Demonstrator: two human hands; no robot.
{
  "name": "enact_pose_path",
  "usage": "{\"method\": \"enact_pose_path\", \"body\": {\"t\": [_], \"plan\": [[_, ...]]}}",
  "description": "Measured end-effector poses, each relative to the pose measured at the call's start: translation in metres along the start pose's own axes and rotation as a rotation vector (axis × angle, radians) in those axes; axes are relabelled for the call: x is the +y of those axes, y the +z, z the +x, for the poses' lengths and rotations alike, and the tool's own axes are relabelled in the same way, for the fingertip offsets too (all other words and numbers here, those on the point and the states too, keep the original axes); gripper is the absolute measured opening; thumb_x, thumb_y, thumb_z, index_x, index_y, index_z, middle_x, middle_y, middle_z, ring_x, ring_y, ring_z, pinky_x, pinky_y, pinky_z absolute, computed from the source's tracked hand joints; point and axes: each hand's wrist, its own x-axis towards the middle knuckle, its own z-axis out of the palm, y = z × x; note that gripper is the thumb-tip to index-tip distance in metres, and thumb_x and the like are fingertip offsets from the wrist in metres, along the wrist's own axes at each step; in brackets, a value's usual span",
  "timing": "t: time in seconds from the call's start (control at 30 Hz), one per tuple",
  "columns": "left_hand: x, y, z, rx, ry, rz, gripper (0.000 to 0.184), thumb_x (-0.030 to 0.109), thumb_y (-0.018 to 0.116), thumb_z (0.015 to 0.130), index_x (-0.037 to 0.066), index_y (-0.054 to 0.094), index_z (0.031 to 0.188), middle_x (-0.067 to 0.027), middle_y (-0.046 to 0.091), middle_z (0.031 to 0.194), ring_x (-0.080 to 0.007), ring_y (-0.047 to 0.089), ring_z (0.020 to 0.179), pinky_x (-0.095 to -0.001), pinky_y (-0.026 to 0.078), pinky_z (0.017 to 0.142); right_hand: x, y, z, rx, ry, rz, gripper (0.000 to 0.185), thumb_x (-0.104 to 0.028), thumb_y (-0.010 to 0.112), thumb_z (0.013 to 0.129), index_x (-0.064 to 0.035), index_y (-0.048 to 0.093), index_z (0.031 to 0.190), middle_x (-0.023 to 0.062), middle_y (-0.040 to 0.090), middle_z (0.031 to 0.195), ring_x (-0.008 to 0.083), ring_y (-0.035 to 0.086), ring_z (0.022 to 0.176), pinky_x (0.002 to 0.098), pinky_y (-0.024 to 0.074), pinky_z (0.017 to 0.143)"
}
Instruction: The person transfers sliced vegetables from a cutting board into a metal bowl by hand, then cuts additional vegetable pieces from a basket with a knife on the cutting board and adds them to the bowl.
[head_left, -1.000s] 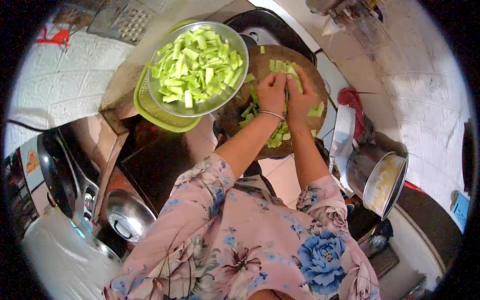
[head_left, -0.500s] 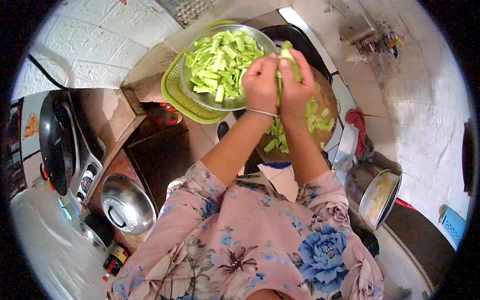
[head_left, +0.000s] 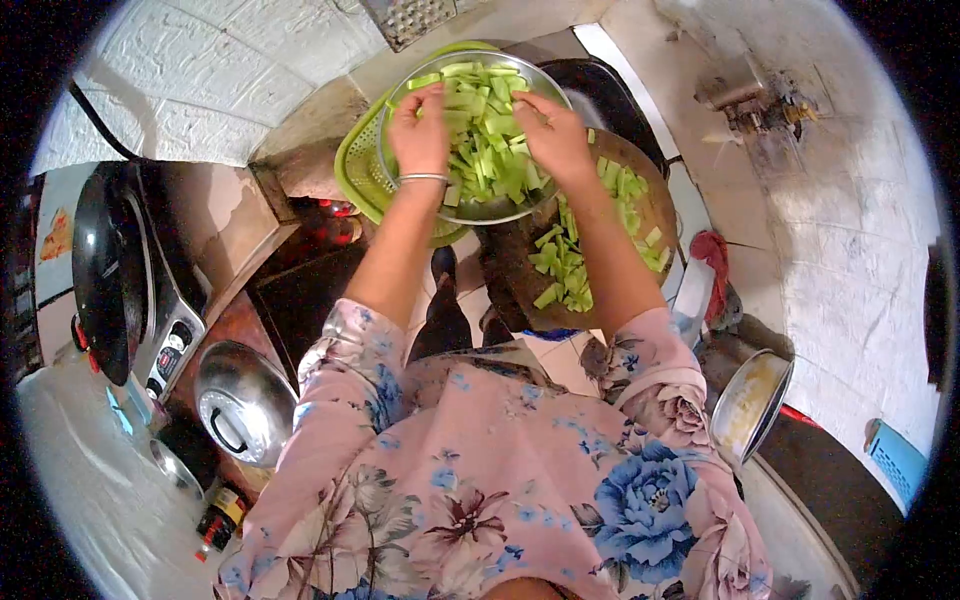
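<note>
Left hand (head_left: 418, 138) and right hand (head_left: 553, 140) were parted over the metal bowl (head_left: 500, 212), fingers bent; could not tell whether either gripped a piece. Cut green pieces (head_left: 490, 152) lay heaped in the bowl, which overlapped a green basket (head_left: 358, 165) at left. More pieces lay on the round chopping board (head_left: 655, 195), right and nearer.
</note>
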Motion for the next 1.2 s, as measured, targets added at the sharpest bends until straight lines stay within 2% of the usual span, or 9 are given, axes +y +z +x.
{"method": "enact_pose_path", "body": {"t": [0.23, 0.3, 0.43, 0.67, 0.77, 0.87, 0.93, 1.03, 1.2], "plan": [[0.005, -0.015, 0.006, -0.119, 0.007, 0.096, 0.018, 0.010, 0.050, 0.083, 0.005, 0.061, 0.095, -0.0080, 0.061, 0.095, -0.0157, 0.055, 0.088, -0.0262, 0.041, 0.079, 0.008, -0.030, -0.008, -0.129, -0.117, -0.165, 0.026, -0.024, 0.050, 0.082, -0.0075, 0.061, 0.099, 0.0144, 0.062, 0.090, 0.0257, 0.061, 0.082, 0.0323, 0.0459, 0.073], [0.017, -0.015, -0.001, -0.099, 0.620, 0.627, 0.018, 0.008, 0.050, 0.081, 0.007, 0.061, 0.095, -0.0111, 0.059, 0.103, -0.0257, 0.053, 0.102, -0.0312, 0.040, 0.086, 0.021, -0.047, -0.005, -0.040, -0.075, -0.075, 0.026, -0.025, 0.051, 0.082, -0.0078, 0.061, 0.099, 0.0135, 0.062, 0.089, 0.0257, 0.061, 0.082, 0.0325, 0.0459, 0.073], [0.064, -0.007, -0.063, -0.254, 0.692, 0.512, 0.020, 0.002, 0.047, 0.079, 0.007, 0.060, 0.093, -0.0128, 0.056, 0.109, -0.0331, 0.044, 0.113, -0.0369, 0.037, 0.093, 0.094, -0.099, -0.015, 0.067, 0.133, -0.072, 0.026, -0.027, 0.053, 0.081, -0.0107, 0.061, 0.100, 0.0119, 0.060, 0.096, 0.0266, 0.058, 0.090, 0.0349, 0.0444, 0.080], [0.028, 0.044, -0.163, -0.700, 0.007, -0.206, 0.037, -0.016, 0.033, 0.072, 0.003, 0.057, 0.093, -0.0126, 0.058, 0.099, -0.0247, 0.054, 0.098, -0.0315, 0.040, 0.089, 0.131, -0.106, -0.050, -0.248, -0.070, -0.836, 0.038, -0.040, 0.037, 0.087, -0.0210, 0.052, 0.116, 0.0096, 0.046, 0.123, 0.0271, 0.042, 0.114, 0.0395, 0.0342, 0.095], [-0.003, 0.055, -0.169, -0.799, 0.043, -0.049, 0.031, -0.011, 0.037, 0.075, 0.003, 0.055, 0.097, -0.0129, 0.056, 0.097, -0.0262, 0.054, 0.094, -0.0336, 0.041, 0.086, 0.122, -0.109, -0.086, -0.303, -0.117, -0.664, 0.035, -0.030, 0.044, 0.085, -0.0157, 0.051, 0.116, 0.0145, 0.045, 0.121, 0.0309, 0.041, 0.112, 0.0377, 0.0317, 0.095], [-0.020, 0.051, -0.170, -0.956, 0.145, 0.207, 0.033, 0.016, 0.056, 0.077, 0.006, 0.050, 0.108, -0.0164, 0.047, 0.112, -0.0302, 0.044, 0.108, -0.0416, 0.034, 0.093, 0.108, -0.119, -0.122, -0.441, -0.165, -0.883, 0.036, -0.028, 0.045, 0.084, -0.0141, 0.050, 0.117, 0.0139, 0.043, 0.123, 0.0300, 0.041, 0.113, 0.0388, 0.0324, 0.094], [-0.026, 0.042, -0.171, -1.053, 0.346, 0.566, 0.083, 0.050, 0.068, 0.061, 0.011, 0.035, 0.126, -0.0222, 0.028, 0.130, -0.0376, 0.023, 0.123, -0.0485, 0.017, 0.101, 0.090, -0.129, -0.140, -0.351, -0.081, -0.524, 0.040, -0.029, 0.048, 0.082, -0.0137, 0.048, 0.119, 0.0131, 0.044, 0.121, 0.0302, 0.042, 0.111, 0.0406, 0.0327, 0.093], [-0.024, 0.031, -0.173, -1.140, 0.493, 0.904, 0.116, 0.063, 0.070, 0.045, 0.013, 0.017, 0.136, -0.0247, 0.008, 0.138, -0.0412, 0.001, 0.128, -0.0496, 0.004, 0.103, 0.088, -0.143, -0.168, -0.137, -0.028, -0.709, 0.045, -0.029, 0.053, 0.078, -0.0121, 0.048, 0.119, 0.0130, 0.045, 0.119, 0.0304, 0.044, 0.108, 0.0416, 0.0333, 0.090], [-0.031, 0.042, -0.186, -1.126, 0.538, 1.002, 0.120, 0.061, 0.071, 0.044, 0.011, 0.012, 0.137, -0.0266, 0.006, 0.137, -0.0435, 0.000, 0.127, -0.0503, 0.001, 0.103, 0.111, -0.115, -0.198, 0.147, 0.116, -0.623, 0.051, -0.043, 0.055, 0.076, -0.0180, 0.048, 0.120, 0.0122, 0.044, 0.120, 0.0324, 0.039, 0.111, 0.0461, 0.0289, 0.093]]}}
